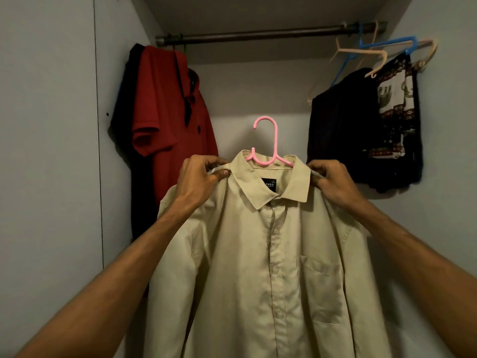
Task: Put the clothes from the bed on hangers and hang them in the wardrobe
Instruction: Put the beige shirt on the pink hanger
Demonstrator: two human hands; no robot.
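A beige button-up shirt (pixel 260 267) hangs on a pink hanger (pixel 274 148), held up inside the wardrobe below the rail (pixel 258 34). The hanger's hook is free in the air, well under the rail. My left hand (pixel 200 177) pinches the shirt's shoulder just left of the collar. My right hand (pixel 333 178) pinches the shoulder just right of the collar. The hanger's arms are hidden under the shirt.
A red polo shirt (pixel 167 120) hangs at the rail's left end over a dark garment. At the right end hang a dark garment (pixel 343 130), a patterned cloth (pixel 397 107) and empty blue (pixel 384 45) and cream (pixel 361 51) hangers. The rail's middle is bare.
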